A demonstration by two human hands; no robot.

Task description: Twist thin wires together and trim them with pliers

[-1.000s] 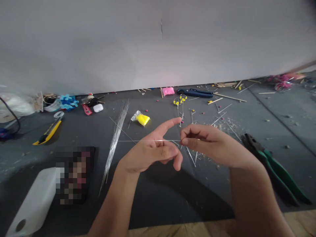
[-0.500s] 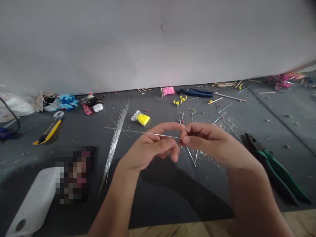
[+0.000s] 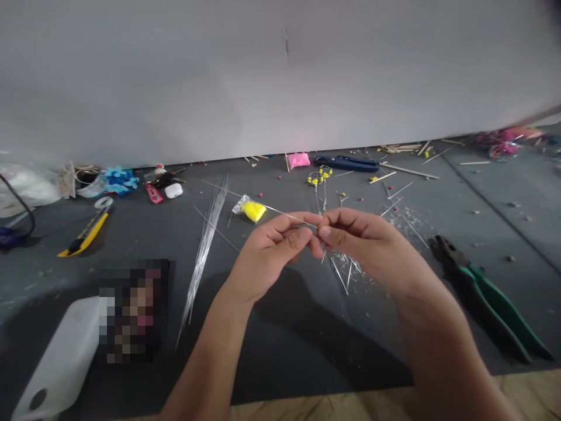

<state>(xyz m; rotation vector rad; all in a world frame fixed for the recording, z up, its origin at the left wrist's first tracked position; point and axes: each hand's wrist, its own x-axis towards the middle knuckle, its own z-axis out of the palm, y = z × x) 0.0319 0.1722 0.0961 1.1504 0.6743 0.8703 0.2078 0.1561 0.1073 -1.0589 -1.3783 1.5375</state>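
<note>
Both hands meet above the dark mat (image 3: 307,327), fingertips nearly touching. The left hand (image 3: 267,254) and the right hand (image 3: 363,245) each pinch a thin silver wire (image 3: 263,206), which runs from their fingertips out toward ten o'clock, slightly tilted, lifted off the mat. At about nine o'clock from the hands lies a bundle of straight wires (image 3: 205,240). A yellow packet (image 3: 253,210) sits at eleven o'clock, just under the held wire. Green-handled pliers (image 3: 486,298) lie at three o'clock, and short wire offcuts (image 3: 346,266) are scattered beneath the right hand.
</note>
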